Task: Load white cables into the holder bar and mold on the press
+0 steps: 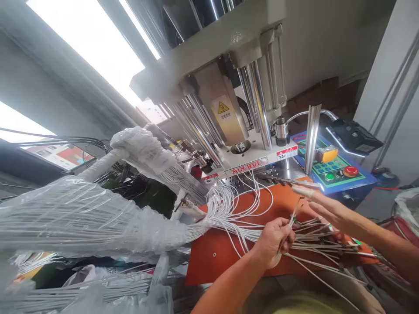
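Note:
My left hand (274,240) is closed around a thin white cable, whose end (296,209) sticks up between thumb and fingers. To its right, my right hand (327,210) reaches in with fingers stretched out and slightly apart; a pale covering wraps one fingertip. Nothing shows in that hand, and its fingers are close to the cable end but seem apart from it. Beneath both hands, a bundle of white cables (229,218) fans out over an orange work board (209,257). Small green connectors at the cables' right ends are partly hidden by my right arm.
A moulding press (247,168) marked MIN-HUI stands just behind the board, cables looping from its front. At right is a blue control box (340,168) with buttons and a lamp (355,137). Plastic-wrapped cable bundles (98,213) fill the left side.

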Demonstrator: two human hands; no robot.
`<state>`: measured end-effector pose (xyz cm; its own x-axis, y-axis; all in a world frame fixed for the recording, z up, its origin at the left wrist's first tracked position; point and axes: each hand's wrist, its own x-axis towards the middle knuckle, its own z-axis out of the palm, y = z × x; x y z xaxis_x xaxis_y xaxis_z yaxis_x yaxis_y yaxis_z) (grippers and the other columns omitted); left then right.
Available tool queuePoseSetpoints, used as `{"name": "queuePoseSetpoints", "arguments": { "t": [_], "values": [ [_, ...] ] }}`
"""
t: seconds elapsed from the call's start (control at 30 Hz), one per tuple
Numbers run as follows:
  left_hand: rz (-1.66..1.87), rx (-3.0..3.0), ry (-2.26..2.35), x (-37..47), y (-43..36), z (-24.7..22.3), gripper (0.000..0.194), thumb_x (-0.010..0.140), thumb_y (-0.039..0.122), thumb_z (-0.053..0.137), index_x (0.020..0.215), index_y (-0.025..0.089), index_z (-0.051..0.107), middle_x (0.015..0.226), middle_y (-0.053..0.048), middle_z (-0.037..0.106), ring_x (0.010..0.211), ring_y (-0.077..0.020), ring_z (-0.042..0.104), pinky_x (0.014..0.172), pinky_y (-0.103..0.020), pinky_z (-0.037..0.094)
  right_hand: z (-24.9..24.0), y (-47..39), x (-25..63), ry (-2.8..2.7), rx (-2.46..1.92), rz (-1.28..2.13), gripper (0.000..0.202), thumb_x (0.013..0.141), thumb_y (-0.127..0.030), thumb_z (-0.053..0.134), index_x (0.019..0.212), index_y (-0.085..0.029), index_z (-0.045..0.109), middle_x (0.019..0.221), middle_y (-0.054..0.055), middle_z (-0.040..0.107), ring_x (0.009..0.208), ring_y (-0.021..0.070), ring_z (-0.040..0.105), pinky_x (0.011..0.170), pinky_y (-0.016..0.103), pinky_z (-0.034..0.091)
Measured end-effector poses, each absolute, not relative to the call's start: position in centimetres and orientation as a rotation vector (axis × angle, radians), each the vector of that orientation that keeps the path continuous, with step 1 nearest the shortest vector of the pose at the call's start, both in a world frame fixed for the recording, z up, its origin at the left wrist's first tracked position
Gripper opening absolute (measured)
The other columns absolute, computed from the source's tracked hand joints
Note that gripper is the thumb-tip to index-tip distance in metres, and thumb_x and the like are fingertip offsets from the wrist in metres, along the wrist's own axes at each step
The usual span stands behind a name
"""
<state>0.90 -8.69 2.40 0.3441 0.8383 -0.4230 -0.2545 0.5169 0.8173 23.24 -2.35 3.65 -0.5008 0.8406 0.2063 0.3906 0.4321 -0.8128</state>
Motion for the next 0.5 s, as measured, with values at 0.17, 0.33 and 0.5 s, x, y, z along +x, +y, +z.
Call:
{"name": "queuePoseSetpoints", "arguments": {
  "t": [0.17, 0.33, 0.5],
  "values": [
    [0.811, 0.762, 0.959, 1.9, -7.9, 2.3, 0.042, 0.072, 0.049, 0.075, 0.084, 0.015, 0.054, 0.060, 0.006, 0.048, 0.043, -0.0029, 0.033, 0.042, -0.022, 0.016, 1.2, -4.6, 20.7, -2.200, -0.886, 1.279, 0.052, 0.099, -0.050, 0.037, 0.146, -0.030, 0.044, 0.147, 0.004, 0.048, 0.135, 0.0250, 0.045, 0.113, 0.042, 0.036],
    [0.926, 0.814, 1.102, 2.2, -7.2, 1.9, 0.034, 0.074, 0.040, 0.070, 0.090, 0.014, 0.055, 0.064, 0.002, 0.059, 0.042, -0.0029, 0.032, 0.042, -0.021, 0.014, 0.3, -0.8, 22.5, -2.035, -1.057, 0.941, 0.053, 0.099, -0.043, 0.036, 0.149, -0.029, 0.034, 0.150, 0.007, 0.043, 0.139, 0.0263, 0.038, 0.116, 0.046, 0.029],
    [0.999, 0.899, 1.163, 2.0, -6.0, 1.0, 0.028, 0.080, 0.039, 0.059, 0.089, 0.016, 0.048, 0.060, -0.002, 0.066, 0.038, -0.0030, 0.027, 0.041, -0.021, 0.012, -1.8, 6.4, 23.2, -2.360, -1.322, 0.237, 0.044, 0.088, -0.011, 0.034, 0.129, -0.011, 0.050, 0.134, 0.020, 0.052, 0.121, 0.0298, 0.050, 0.098, 0.044, 0.043]
  ]
}}
